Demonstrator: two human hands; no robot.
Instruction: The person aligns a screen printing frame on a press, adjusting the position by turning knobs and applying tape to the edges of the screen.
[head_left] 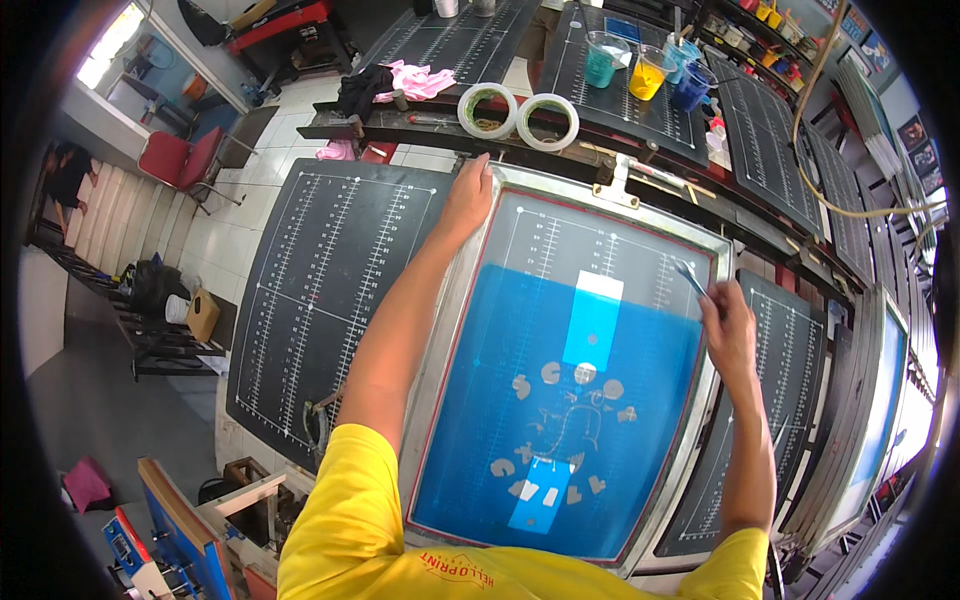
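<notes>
A silk screen (590, 420) with blue emulsion and a metal frame (447, 300) lies before me over a dark printing board. Pale open shapes and fine lines show in its lower half. Under the mesh are two white strips, the upper strip (596, 320) and the lower strip (541, 497). My left hand (467, 203) is closed on the frame's far left corner. My right hand (731, 322), above the frame's right side, holds a slim metal tool (689, 277) whose tip points at the mesh; its exact kind is unclear. A hinge clamp (620, 185) grips the frame's far edge.
Two tape rolls, the left roll (487, 110) and right roll (548, 122), rest on the rail beyond the screen. Cups of ink, including a yellow cup (650, 73), stand at the back. Marked boards (335, 290) flank the screen. Another person (70, 180) is far left.
</notes>
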